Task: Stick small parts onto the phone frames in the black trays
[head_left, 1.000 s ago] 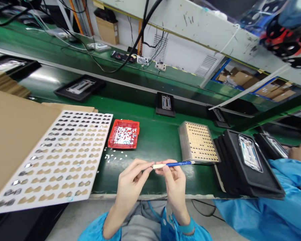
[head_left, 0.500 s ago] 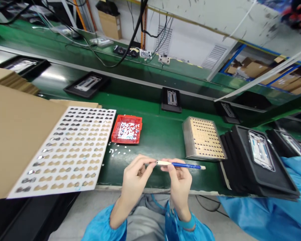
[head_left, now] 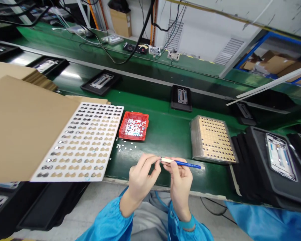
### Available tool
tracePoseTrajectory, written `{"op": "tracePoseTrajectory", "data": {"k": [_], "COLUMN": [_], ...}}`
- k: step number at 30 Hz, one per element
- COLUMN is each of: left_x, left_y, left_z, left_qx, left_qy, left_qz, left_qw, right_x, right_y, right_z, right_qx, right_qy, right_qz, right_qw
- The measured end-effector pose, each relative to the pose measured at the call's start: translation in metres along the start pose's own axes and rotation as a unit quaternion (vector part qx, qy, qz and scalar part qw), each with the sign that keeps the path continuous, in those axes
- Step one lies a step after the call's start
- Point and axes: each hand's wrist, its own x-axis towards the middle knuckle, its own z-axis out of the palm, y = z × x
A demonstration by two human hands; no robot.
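Observation:
My right hand (head_left: 181,180) is closed around a slim blue-and-cream pen (head_left: 188,164), which lies almost level over the table's front edge, its cream end pointing left. At that cream end, the thumb and forefinger of my left hand (head_left: 143,175) are pinched together. Whatever sits between those left fingertips is too small to make out. Beyond my hands stands a red tray (head_left: 133,137) of small pale pieces, and a few loose pieces (head_left: 122,146) lie on the green table in front of it.
At the left, a white sheet (head_left: 107,147) with rows of dark and tan shapes lies beside brown cardboard (head_left: 32,127). A clear-sided stack of tan dotted sheets (head_left: 213,139) stands right of centre. Black trays (head_left: 258,157) are piled farther right. Behind runs a line with black trays (head_left: 181,106).
The view has swung a little left, so the table's things appear farther right. Both hands keep hold around the pen in nearly the same pose; the left fingers have shifted slightly at its tip.

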Motion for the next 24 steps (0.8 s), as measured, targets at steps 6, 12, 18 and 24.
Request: {"op": "tracePoseTrajectory", "data": {"k": [6,12,18,24], "left_x": [0.006,0.006,0.003,0.043], "left_y": [-0.003,-0.005,-0.003,-0.033], "left_z": [-0.003,-0.005,0.003,-0.03], "left_qx": [-0.023,-0.052,-0.031,-0.005], "left_qy": [-0.02,-0.038,-0.019,-0.085], "left_qz": [-0.028,-0.045,-0.042,-0.07], "left_qw": [0.999,0.997,0.998,0.994], "right_x": [0.001,0.005,0.003,0.015], "right_y": [0.004,0.008,0.007,0.008], "right_z": [0.006,0.008,0.01,-0.001], "right_qx": [-0.011,0.003,0.013,0.019], "right_qy": [-0.014,-0.005,-0.001,-0.028], "right_qz": [-0.026,-0.02,-0.032,0.009], "right_qw": [1.0,1.0,0.999,0.999]}}
